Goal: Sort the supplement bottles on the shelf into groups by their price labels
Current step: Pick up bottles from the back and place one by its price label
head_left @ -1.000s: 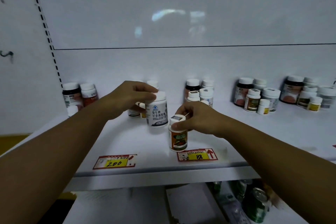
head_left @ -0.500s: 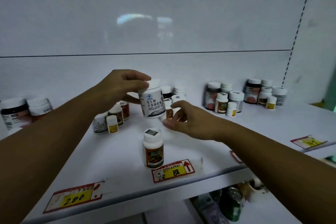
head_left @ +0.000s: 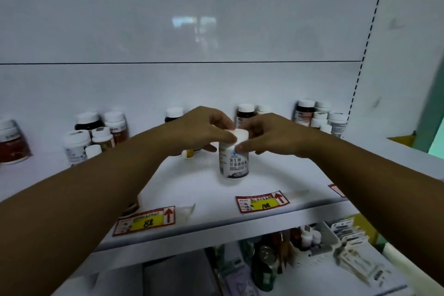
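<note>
A white bottle (head_left: 233, 163) with dark lettering stands on the white shelf (head_left: 276, 175), behind the price label marked 108 (head_left: 262, 201). My left hand (head_left: 199, 131) grips its white cap from the left. From the right, my right hand (head_left: 269, 136) touches the cap with its fingertips. Another price label marked 88 (head_left: 145, 221) lies on the shelf's front edge to the left, with my left forearm over the space behind it. Groups of bottles stand along the back wall: at the left (head_left: 93, 134), behind my hands (head_left: 245, 113) and at the right (head_left: 319, 116).
A dark red bottle (head_left: 12, 144) sits at the far left edge. A third label (head_left: 337, 190) shows partly under my right forearm. Below the shelf lie cans (head_left: 265, 262), small bottles and packets in a white tray (head_left: 326, 238). A perforated upright (head_left: 365, 43) bounds the shelf on the right.
My view has swung right along the shelf. My left hand carried the white bottle from in front of the 88 area and set it down behind the 108 label. My right hand came up to its cap.
</note>
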`<state>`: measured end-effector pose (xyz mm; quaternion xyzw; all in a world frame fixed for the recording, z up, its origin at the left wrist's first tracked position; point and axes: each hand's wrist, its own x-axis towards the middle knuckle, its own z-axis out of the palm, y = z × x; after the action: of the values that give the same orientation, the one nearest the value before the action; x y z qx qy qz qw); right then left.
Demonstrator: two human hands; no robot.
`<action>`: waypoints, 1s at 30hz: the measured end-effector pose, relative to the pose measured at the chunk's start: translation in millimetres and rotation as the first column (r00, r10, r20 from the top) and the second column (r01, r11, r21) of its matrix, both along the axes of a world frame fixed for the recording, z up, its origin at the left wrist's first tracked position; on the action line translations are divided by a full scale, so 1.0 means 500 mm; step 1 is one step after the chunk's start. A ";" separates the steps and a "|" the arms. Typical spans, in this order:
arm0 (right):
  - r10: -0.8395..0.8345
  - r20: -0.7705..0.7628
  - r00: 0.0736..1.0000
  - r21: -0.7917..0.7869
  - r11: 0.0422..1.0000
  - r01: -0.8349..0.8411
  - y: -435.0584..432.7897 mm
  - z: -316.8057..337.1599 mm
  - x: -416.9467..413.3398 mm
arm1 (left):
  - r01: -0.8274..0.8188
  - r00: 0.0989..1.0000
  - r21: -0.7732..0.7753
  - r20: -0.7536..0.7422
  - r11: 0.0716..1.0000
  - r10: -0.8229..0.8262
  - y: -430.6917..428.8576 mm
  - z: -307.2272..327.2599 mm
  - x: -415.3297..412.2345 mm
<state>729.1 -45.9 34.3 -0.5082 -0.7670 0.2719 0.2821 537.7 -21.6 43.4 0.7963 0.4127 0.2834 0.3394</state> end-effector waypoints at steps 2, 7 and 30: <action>0.016 0.075 0.997 -0.039 0.999 -0.013 0.007 -0.018 0.016 | -0.012 0.997 0.015 -0.080 1.000 0.013 0.002 -0.019 0.020; 0.057 0.079 0.995 -0.097 0.994 -0.050 0.021 -0.051 0.033 | -0.039 0.981 0.027 -0.190 0.999 0.044 0.004 -0.039 0.044; 0.181 0.385 0.905 0.305 0.901 -0.310 0.068 0.077 -0.419 | -0.351 0.698 0.385 -0.500 0.854 0.512 -0.047 0.041 -0.454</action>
<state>519.6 -11.8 72.6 -0.3856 -0.8997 0.0671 0.1932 310.7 -44.9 63.9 0.7604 0.6324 0.1473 0.0110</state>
